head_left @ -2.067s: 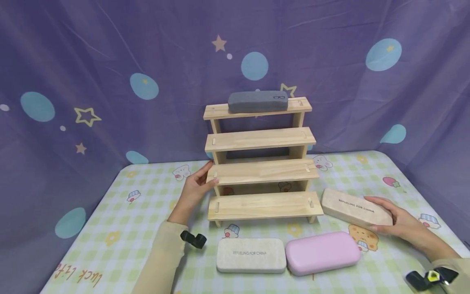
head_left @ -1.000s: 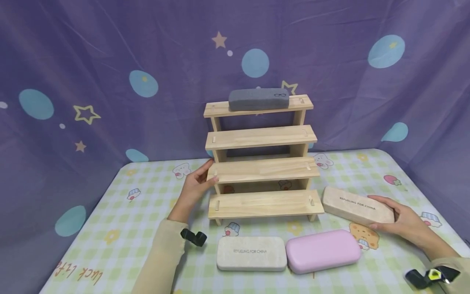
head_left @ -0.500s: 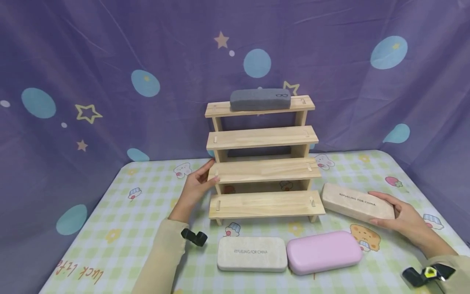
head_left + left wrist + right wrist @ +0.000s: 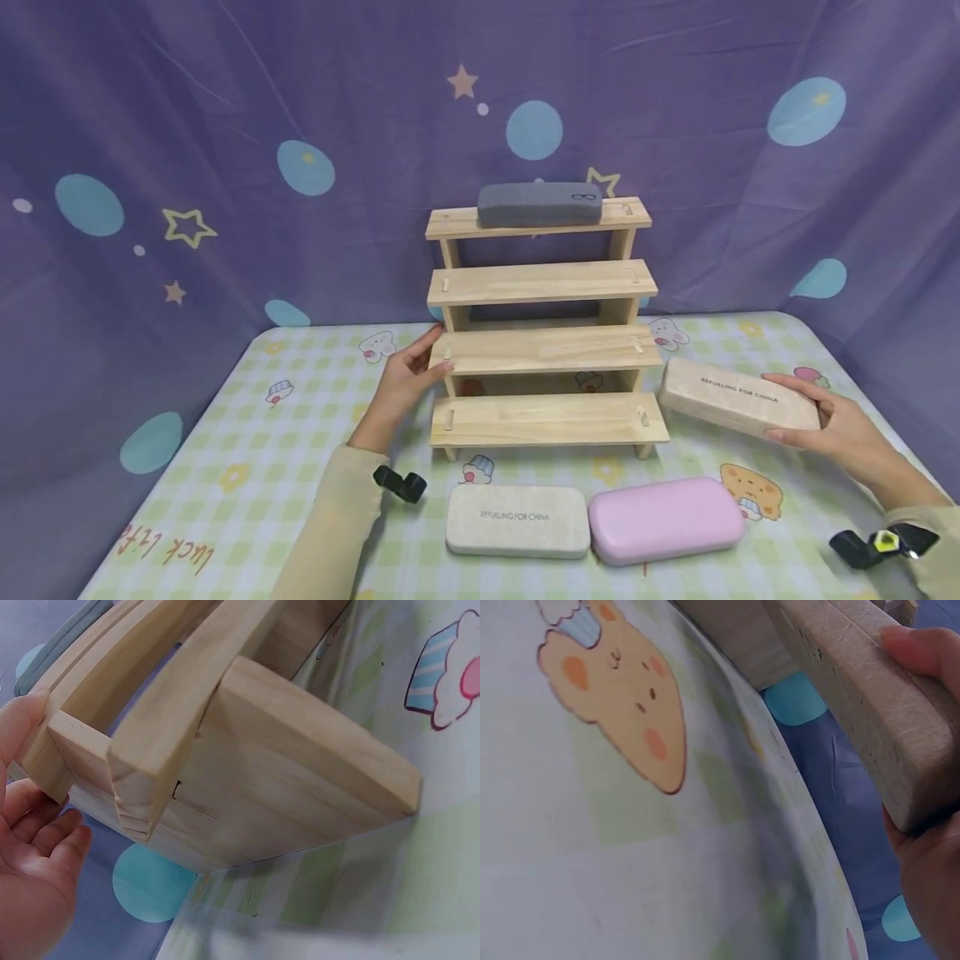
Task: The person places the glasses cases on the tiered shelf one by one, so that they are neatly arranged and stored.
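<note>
A four-step wooden display shelf (image 4: 547,350) stands at the middle of the table. At its left end my left hand (image 4: 401,383) grips a step board, thumb over the board's end and fingers behind it; the left wrist view shows the thumb (image 4: 26,720) against the wood. My right hand (image 4: 843,429) holds a beige glasses case (image 4: 738,400) marked "REFUELING FOR CHINA" by its right end. The case hangs tilted above the table, its far end close to the right end of the lowest steps. On the top step lies a grey glasses case (image 4: 536,208).
In front of the shelf, a pale glasses case (image 4: 517,533) with the same lettering and a pink glasses case (image 4: 666,521) lie side by side. A checked cloth (image 4: 247,517) covers the table. Behind hangs a purple curtain (image 4: 375,250).
My right hand has raised the beige case a little from its lower position beside the shelf. My left hand keeps its grip on the shelf. The head view has shifted slightly.
</note>
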`<action>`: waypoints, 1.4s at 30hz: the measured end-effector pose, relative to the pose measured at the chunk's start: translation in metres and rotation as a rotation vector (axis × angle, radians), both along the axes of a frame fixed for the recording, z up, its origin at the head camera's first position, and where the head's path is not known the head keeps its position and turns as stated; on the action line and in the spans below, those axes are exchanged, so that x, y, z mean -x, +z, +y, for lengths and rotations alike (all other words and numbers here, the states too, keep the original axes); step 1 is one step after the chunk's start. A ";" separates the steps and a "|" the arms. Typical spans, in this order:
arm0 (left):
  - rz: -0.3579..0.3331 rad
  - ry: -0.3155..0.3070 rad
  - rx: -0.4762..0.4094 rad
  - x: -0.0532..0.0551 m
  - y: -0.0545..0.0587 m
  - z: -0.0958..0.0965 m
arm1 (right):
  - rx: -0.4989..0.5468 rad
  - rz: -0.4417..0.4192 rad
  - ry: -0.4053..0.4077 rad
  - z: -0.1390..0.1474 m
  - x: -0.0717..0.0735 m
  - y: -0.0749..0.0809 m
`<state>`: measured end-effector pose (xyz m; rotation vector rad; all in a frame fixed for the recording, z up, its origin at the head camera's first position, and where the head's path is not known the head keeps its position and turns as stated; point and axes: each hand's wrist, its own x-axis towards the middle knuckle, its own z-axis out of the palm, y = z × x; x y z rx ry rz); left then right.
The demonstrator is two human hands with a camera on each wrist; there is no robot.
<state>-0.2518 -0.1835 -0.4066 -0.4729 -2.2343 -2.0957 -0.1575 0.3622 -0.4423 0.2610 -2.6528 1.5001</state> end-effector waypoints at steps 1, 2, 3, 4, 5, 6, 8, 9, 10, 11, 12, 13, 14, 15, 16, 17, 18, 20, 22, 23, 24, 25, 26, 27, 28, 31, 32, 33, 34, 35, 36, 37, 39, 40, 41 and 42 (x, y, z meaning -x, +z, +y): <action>0.000 -0.002 -0.003 0.000 0.000 0.000 | 0.005 0.010 0.002 0.000 0.000 0.001; -0.001 -0.003 -0.003 0.000 0.000 0.000 | 0.004 0.018 -0.003 -0.001 0.001 0.003; -0.002 -0.003 -0.004 0.000 0.000 0.000 | 0.007 0.035 0.002 -0.001 0.001 0.004; -0.003 -0.002 -0.003 0.000 0.000 0.000 | 0.006 0.042 -0.002 -0.001 0.001 0.006; -0.004 -0.002 -0.003 0.000 0.000 0.000 | -0.002 0.048 -0.007 -0.001 0.001 0.007; -0.006 -0.003 -0.002 0.000 0.000 0.000 | -0.013 0.052 -0.016 -0.001 0.001 0.009; -0.007 -0.002 -0.001 0.000 0.000 0.001 | -0.030 0.045 -0.035 0.001 0.000 0.012; -0.007 -0.003 -0.001 0.000 0.001 0.001 | -0.032 0.046 -0.037 0.002 0.000 0.013; -0.007 -0.002 0.000 0.000 0.001 0.001 | -0.038 0.043 -0.045 0.003 0.000 0.014; -0.005 -0.003 0.000 -0.001 0.001 0.001 | -0.048 0.044 -0.051 0.005 -0.001 0.015; -0.004 -0.004 -0.002 -0.001 0.001 0.001 | -0.050 0.042 -0.063 0.006 -0.001 0.017; -0.001 -0.005 -0.002 -0.001 0.001 0.001 | -0.052 0.039 -0.072 0.007 -0.001 0.018; 0.001 -0.006 -0.001 -0.001 0.001 0.001 | -0.057 0.039 -0.076 0.008 -0.002 0.020; 0.003 -0.007 0.000 -0.001 0.001 0.001 | -0.066 0.036 -0.079 0.009 -0.003 0.022; 0.004 -0.008 0.001 -0.001 0.001 0.001 | -0.075 0.026 -0.083 0.010 -0.005 0.025; 0.004 -0.008 0.001 -0.001 0.001 0.001 | -0.079 0.019 -0.083 0.011 -0.006 0.027; 0.004 -0.008 0.002 -0.001 0.001 0.000 | -0.079 0.014 -0.083 0.011 -0.006 0.029; 0.002 -0.007 0.006 -0.001 0.000 0.000 | -0.085 0.022 -0.069 0.012 -0.007 0.033; 0.001 -0.005 0.006 -0.001 0.000 0.001 | -0.071 0.030 -0.077 0.011 -0.005 0.037; 0.001 -0.004 0.006 -0.002 0.000 0.001 | -0.060 0.044 -0.074 0.010 -0.004 0.038; 0.001 -0.003 0.007 -0.002 0.000 0.001 | -0.054 0.059 -0.072 0.010 -0.003 0.039; 0.002 -0.004 0.004 -0.001 0.001 0.001 | -0.046 0.072 -0.071 0.009 -0.001 0.041; 0.004 -0.004 0.004 -0.001 0.001 0.001 | -0.033 0.083 -0.068 0.009 0.000 0.042; 0.005 -0.003 0.004 -0.001 0.001 0.001 | -0.021 0.093 -0.065 0.008 0.002 0.044; 0.005 -0.001 0.004 -0.001 0.001 0.001 | -0.011 0.104 -0.062 0.007 0.003 0.046; 0.003 0.003 0.001 0.000 0.001 0.001 | 0.010 0.112 -0.056 0.002 0.007 0.052; 0.002 0.004 0.003 0.000 0.001 0.001 | 0.011 0.108 -0.058 0.000 0.008 0.054; 0.000 0.003 0.002 0.000 0.001 0.001 | 0.012 0.105 -0.060 -0.002 0.008 0.056; -0.002 0.000 -0.001 0.000 0.001 0.001 | 0.010 0.104 -0.061 -0.005 0.009 0.058; -0.002 -0.001 -0.003 0.000 0.001 0.002 | 0.014 0.103 -0.051 -0.008 0.011 0.061; -0.003 -0.002 -0.005 0.000 0.001 0.002 | 0.025 0.102 -0.046 -0.011 0.012 0.063; -0.004 -0.003 -0.008 0.001 0.001 0.002 | 0.048 0.108 -0.019 -0.014 0.014 0.064; -0.007 -0.003 -0.013 0.001 0.001 0.001 | 0.109 0.124 0.032 -0.021 0.019 0.068; -0.009 -0.001 -0.015 0.001 0.001 0.001 | 0.139 0.135 0.061 -0.025 0.021 0.070; -0.012 0.002 -0.015 0.001 0.000 0.001 | 0.165 0.144 0.084 -0.029 0.024 0.071; -0.014 0.004 -0.013 0.001 0.000 0.001 | 0.190 0.154 0.106 -0.033 0.026 0.073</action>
